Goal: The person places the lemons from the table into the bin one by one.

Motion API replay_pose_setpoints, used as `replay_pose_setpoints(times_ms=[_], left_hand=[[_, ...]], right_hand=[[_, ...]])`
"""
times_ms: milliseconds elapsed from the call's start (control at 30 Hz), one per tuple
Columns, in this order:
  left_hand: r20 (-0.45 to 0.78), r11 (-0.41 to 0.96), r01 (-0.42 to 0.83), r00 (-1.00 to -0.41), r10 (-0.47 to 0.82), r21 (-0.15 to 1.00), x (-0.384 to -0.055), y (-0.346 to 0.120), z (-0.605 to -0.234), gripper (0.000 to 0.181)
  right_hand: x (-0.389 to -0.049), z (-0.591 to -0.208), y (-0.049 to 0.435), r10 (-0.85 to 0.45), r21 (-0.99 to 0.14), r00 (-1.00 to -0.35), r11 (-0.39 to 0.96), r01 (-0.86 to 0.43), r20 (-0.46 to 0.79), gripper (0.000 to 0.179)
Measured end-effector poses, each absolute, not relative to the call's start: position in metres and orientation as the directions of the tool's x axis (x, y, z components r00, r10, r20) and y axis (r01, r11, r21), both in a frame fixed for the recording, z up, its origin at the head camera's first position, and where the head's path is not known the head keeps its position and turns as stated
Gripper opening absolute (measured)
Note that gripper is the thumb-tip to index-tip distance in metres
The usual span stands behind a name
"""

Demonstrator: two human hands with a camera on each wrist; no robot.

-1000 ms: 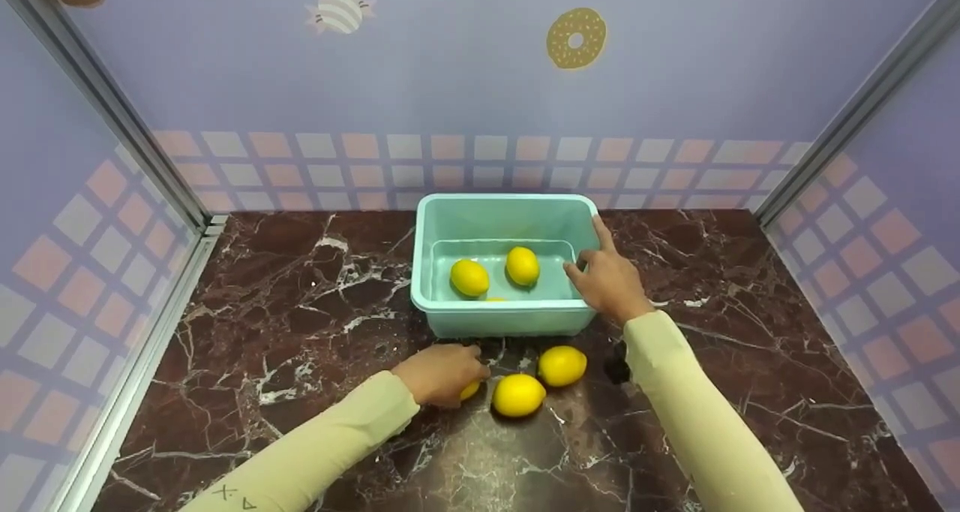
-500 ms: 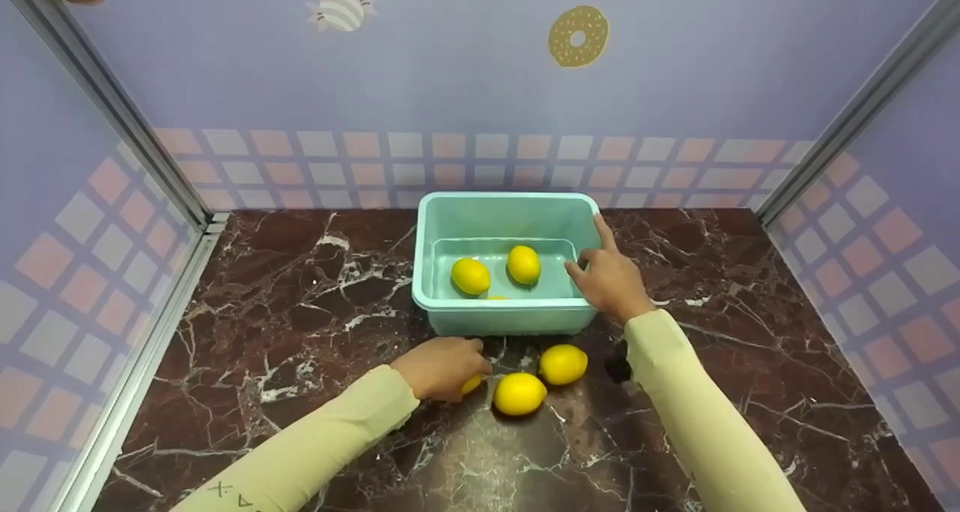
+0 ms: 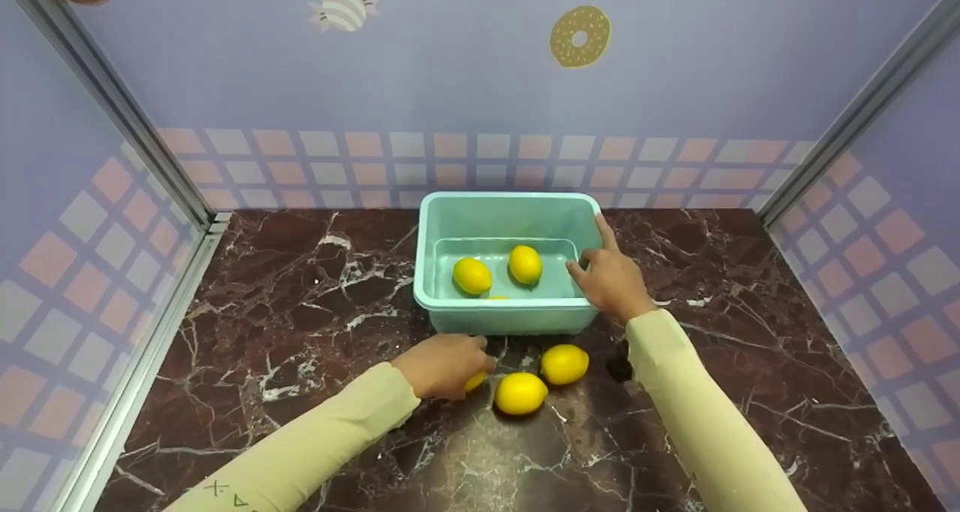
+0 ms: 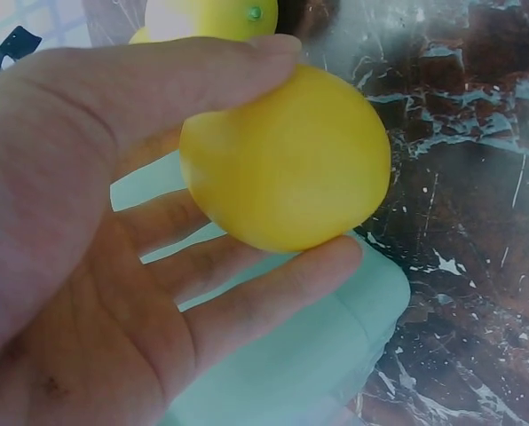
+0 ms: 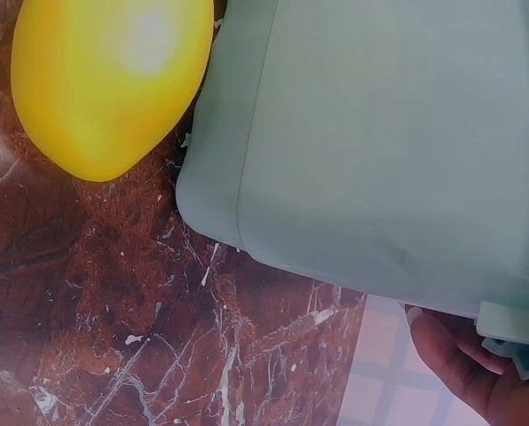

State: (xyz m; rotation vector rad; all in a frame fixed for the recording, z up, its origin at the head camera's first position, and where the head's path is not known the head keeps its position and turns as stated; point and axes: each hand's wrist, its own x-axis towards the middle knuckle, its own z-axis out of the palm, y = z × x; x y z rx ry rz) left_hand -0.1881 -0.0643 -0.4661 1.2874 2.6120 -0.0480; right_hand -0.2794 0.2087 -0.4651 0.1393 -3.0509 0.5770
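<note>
My left hand [image 3: 442,365] is low over the counter just in front of a mint-green plastic bin [image 3: 510,321]. Its thumb and fingers hold a yellow lemon [image 4: 291,169], mostly covered by the hand in the head view. To its right lie two more lemons, a nearer lemon [image 3: 520,393] and a farther lemon [image 3: 565,365]. My right hand [image 3: 616,278] grips the bin's right rim, thumb on the inner side and index finger stretched along the edge; curled fingers [image 5: 451,355] show at the rim in the right wrist view. Inside are a left lemon [image 3: 472,276], a right lemon [image 3: 525,265] and a sliver of another.
The dark red marbled counter [image 3: 300,332] runs back to a lilac wall [image 3: 465,61] with a checked border. Side walls with metal edge strips [image 3: 142,121] close it in on the left and right. A small black object [image 3: 619,363] shows under the right cuff.
My left hand has shifted slightly forward, toward the bin, with the lemon in its fingers. The right hand keeps its place on the rim, and the other lemons lie as before.
</note>
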Motion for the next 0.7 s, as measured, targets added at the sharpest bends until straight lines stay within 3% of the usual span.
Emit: replay_pose_setpoints(times_ms=[700], left_hand=[[-0.166, 0.568, 0.822, -0.553, 0.816, 0.051, -0.1898, -0.0585, -0.4621, 0.018]], right_hand=[[-0.2788, -0.4656, 0.2105, -0.097, -0.374, -0.993, 0.920, -0.114, 0.064, 0.041]])
